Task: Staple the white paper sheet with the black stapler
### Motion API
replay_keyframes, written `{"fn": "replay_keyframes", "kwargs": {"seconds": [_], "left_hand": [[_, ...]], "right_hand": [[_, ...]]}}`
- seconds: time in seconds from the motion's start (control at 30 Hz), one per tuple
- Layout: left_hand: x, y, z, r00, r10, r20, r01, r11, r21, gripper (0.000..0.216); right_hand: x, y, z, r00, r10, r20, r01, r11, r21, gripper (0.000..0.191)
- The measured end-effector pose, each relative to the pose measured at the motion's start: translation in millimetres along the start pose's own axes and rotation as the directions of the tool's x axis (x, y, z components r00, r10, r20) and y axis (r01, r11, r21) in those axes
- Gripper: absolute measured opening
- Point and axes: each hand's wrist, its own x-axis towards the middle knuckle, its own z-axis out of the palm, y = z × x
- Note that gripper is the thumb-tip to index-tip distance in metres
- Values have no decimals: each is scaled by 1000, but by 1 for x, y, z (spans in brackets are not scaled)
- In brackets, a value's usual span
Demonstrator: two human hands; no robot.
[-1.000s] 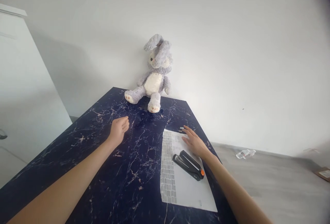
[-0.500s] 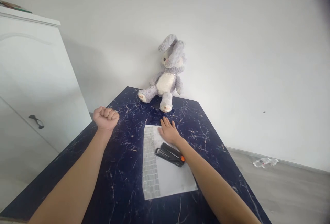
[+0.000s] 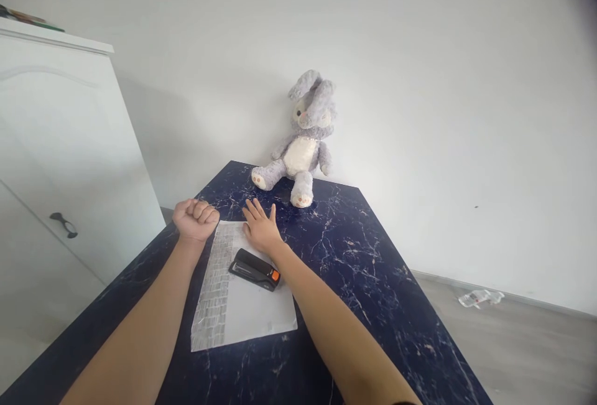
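My left hand is closed in a fist at the left side of the dark blue marbled table, beside the paper's upper left corner. Nothing sticks out of its curled fingers. My right hand lies flat with fingers spread over the top edge of a white sheet of paper, which has a grey brick-like pattern along its left side. On the sheet, just below my right hand and beside the wrist, rests a black stapler with an orange part at its right end. Neither hand grips the stapler.
A grey plush rabbit sits at the table's far end against the white wall. To the left stands a white cabinet with a dark handle and some items on top. A clear plastic bottle lies on the floor at the right.
My right hand has moved left along with the paper and the stapler on it, toward my left fist. The stapler has turned slightly. My left hand stays nearly in place, still closed.
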Motion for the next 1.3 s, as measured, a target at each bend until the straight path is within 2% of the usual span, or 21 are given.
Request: {"fn": "replay_keyframes", "kwargs": {"seconds": [0.13, 0.2, 0.3, 0.37, 0.53, 0.6, 0.67, 0.77, 0.83, 0.9, 0.97, 1.07, 1.13, 1.17, 1.23, 1.3], "left_hand": [[0, -4, -1, 999, -36, 3, 36, 999, 37, 62], [0, -8, 1, 998, -59, 20, 58, 998, 37, 63], [-3, -16, 6, 987, -148, 69, 146, 988, 41, 64], [-4, -24, 10, 963, -247, 110, 242, 969, 57, 63], [-8, -40, 18, 853, -476, 213, 452, 879, 153, 64], [-12, -47, 30, 809, -527, 261, 496, 850, 178, 63], [-20, -57, 48, 804, -527, 277, 491, 850, 190, 61], [-38, -76, 77, 873, -429, 230, 372, 893, 255, 58], [-49, -88, 88, 883, -403, 241, 282, 865, 415, 57], [-56, -96, 92, 876, -394, 279, 151, 773, 616, 57], [-59, -99, 93, 870, -378, 316, -5, 634, 773, 56], [-65, -100, 98, 868, -317, 383, -211, 461, 862, 47], [-71, -102, 104, 838, -296, 459, -326, 402, 856, 35], [-74, -104, 107, 807, -307, 504, -381, 381, 842, 29], [-81, -110, 109, 722, -370, 585, -481, 338, 809, 28], [-86, -114, 106, 643, -453, 618, -560, 272, 783, 39]], "right_hand": [[-18, 1, -1, 963, -233, 136, 219, 970, 104, 51], [-27, 4, 2, 943, -267, 200, 257, 964, 73, 51], [-39, 13, 5, 949, -240, 205, 244, 970, 5, 51], [-50, 26, 2, 955, -224, 196, 230, 973, -10, 53], [-85, 78, -17, 973, -117, 200, 123, 992, -19, 54], [-97, 99, -25, 976, -82, 200, 88, 996, -19, 54], [-105, 115, -30, 977, -75, 199, 77, 997, 0, 54], [-107, 126, -36, 980, -78, 183, 65, 995, 76, 53], [-110, 123, -44, 996, -30, 90, 14, 985, 170, 54], [-119, 113, -57, 990, 113, -80, -83, 948, 308, 49], [-138, 99, -73, 952, 247, -180, -144, 883, 447, 44], [-172, 81, -94, 987, 149, -62, -99, 864, 494, 36], [-189, 75, -98, 995, 99, 13, -94, 890, 447, 40], [-194, 75, -97, 994, 108, 23, -107, 901, 421, 40], [-201, 82, -94, 987, 163, 1, -150, 908, 391, 30], [-206, 99, -93, 971, 232, -57, -189, 893, 409, 26]]}}
